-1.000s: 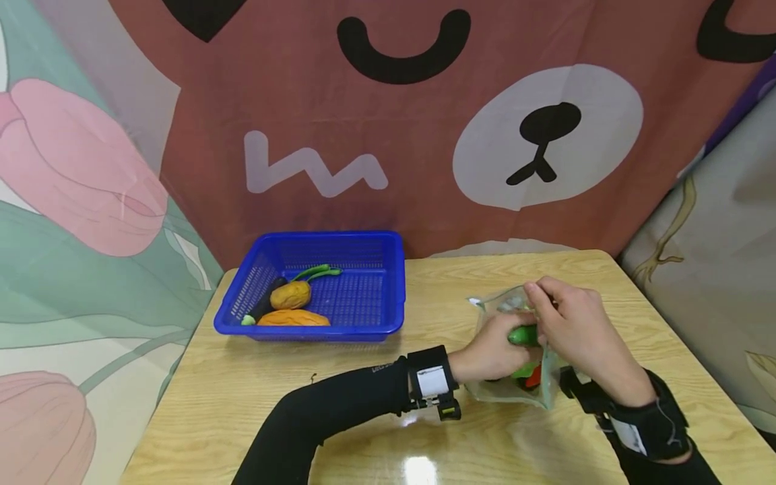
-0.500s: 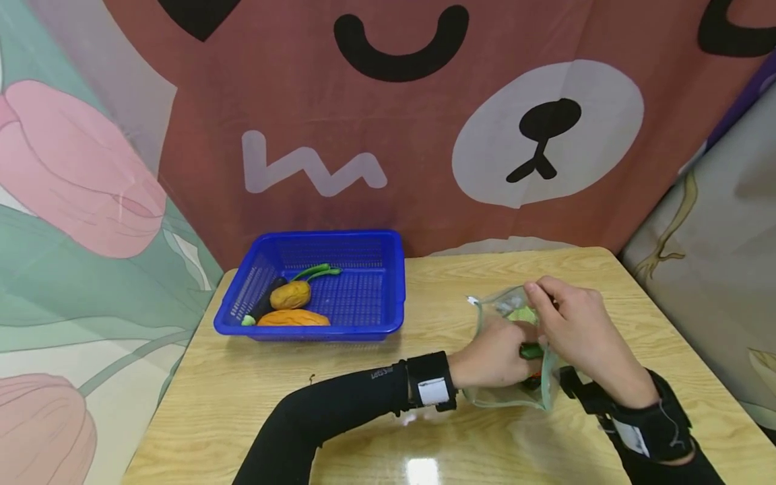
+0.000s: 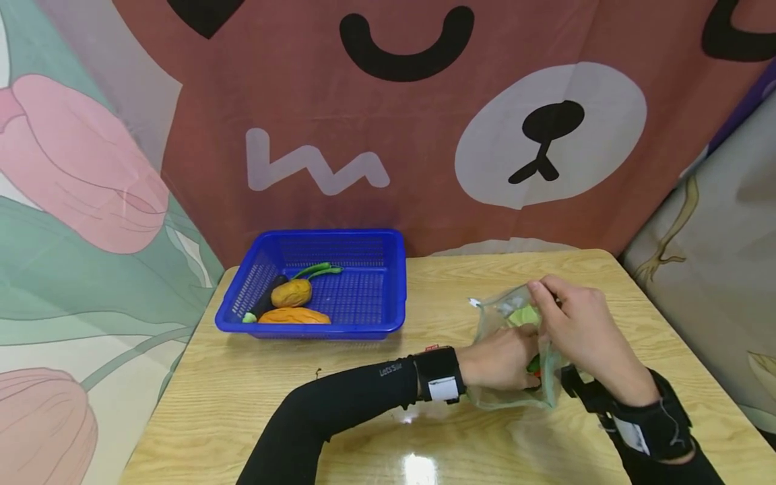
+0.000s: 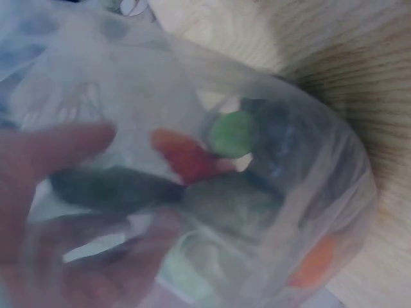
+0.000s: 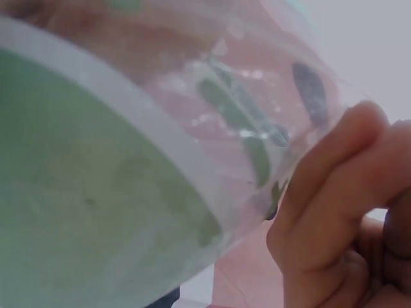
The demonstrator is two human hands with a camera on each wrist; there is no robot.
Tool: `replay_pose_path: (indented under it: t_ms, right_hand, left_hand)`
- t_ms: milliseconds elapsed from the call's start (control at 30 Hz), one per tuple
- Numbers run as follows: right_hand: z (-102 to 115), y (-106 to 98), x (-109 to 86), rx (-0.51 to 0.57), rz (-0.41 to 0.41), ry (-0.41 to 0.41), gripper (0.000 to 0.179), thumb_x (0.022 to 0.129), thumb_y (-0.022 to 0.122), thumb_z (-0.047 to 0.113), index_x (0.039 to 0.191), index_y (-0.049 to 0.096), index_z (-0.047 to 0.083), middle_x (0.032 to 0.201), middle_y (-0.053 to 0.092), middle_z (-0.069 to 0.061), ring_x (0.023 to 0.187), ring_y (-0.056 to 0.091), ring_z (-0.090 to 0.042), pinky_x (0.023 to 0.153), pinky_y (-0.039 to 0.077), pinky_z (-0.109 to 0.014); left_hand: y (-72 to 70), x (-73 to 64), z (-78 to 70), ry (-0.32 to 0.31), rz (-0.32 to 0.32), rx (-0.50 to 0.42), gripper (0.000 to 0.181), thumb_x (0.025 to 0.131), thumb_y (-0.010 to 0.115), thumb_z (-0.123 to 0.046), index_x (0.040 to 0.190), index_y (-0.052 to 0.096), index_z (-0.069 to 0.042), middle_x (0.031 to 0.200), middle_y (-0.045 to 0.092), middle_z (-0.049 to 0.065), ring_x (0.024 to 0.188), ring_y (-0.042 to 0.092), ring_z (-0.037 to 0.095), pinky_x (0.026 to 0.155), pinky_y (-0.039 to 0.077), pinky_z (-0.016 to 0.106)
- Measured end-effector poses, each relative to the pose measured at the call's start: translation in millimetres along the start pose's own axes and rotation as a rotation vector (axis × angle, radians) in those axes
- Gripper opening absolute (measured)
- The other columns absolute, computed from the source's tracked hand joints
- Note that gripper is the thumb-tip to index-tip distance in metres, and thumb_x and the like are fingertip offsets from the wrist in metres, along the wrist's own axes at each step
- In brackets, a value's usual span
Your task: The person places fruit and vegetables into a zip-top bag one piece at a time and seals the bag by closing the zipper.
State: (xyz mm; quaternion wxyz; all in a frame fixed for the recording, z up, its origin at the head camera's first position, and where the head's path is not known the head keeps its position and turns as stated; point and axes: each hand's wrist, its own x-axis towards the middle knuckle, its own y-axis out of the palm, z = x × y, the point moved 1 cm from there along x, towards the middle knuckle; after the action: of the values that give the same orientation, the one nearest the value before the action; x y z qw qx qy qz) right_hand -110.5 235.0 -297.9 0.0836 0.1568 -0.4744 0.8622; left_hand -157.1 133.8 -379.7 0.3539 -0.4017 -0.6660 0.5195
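Note:
A clear zip bag [image 3: 506, 400] with a pale green edge stands mouth up on the table. My right hand [image 3: 576, 327] pinches its rim between thumb and fingers. Reaching through the mouth, my left hand [image 3: 504, 357] has its fingers curled inside the bag around a long dark green vegetable [image 4: 109, 187]; mostly hidden in the head view, it shows through the plastic in the left wrist view. Around it in the bag are a red piece [image 4: 187, 157], a round light green piece [image 4: 232, 135] and an orange piece [image 4: 314, 262].
On the left of the wooden table [image 3: 200, 417] stands a blue plastic basket [image 3: 312, 330]. It contains an eggplant [image 3: 265, 303], a potato [image 3: 292, 294], a long orange vegetable [image 3: 295, 315] and thin green vegetables [image 3: 318, 270]. A printed curtain [image 3: 364, 108] hangs behind the table.
My left hand has moved right and deeper into the bag with the green vegetable, which is now mostly hidden in the head view. My right hand keeps its grip on the rim.

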Motion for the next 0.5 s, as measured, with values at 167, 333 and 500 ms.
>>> replay_pose_path:
  t_ms: [167,333,500]
  right_hand:
    - [-2.5,1.2,-0.1,0.004,0.009,0.015,0.038,0.102,0.038,0.035,0.078,0.056,0.012,0.05,0.051,0.004,0.043,0.047,-0.007,0.042,0.036,-0.026]
    - [-1.9,1.7,-0.6,0.022,0.032,0.02,0.039,0.102,0.037,0.036,0.081,0.057,0.01,0.05,0.05,0.003,0.044,0.049,-0.008,0.042,0.037,-0.026]
    - [-1.0,1.8,-0.1,0.028,0.048,0.029,0.038,0.102,0.037,0.036,0.084,0.058,0.009,0.049,0.05,0.003,0.044,0.05,-0.009,0.042,0.038,-0.026]
  left_hand:
    - [-31.9,-23.1,1.8,0.077,0.014,-0.03,0.037,0.088,0.065,-0.035,0.119,0.062,-0.015,0.119,0.059,-0.004,0.09,0.053,-0.001,0.072,0.04,0.009]
    - [-82.9,-59.1,35.9,0.102,-0.156,-0.218,0.016,0.093,0.06,-0.025,0.099,0.071,-0.015,0.09,0.067,-0.008,0.076,0.057,-0.004,0.07,0.043,0.01]
    - [-118.7,-84.8,104.6,-0.157,-0.245,-0.327,0.015,0.093,0.059,-0.024,0.098,0.071,-0.016,0.091,0.069,-0.006,0.078,0.061,0.004,0.07,0.048,0.02]
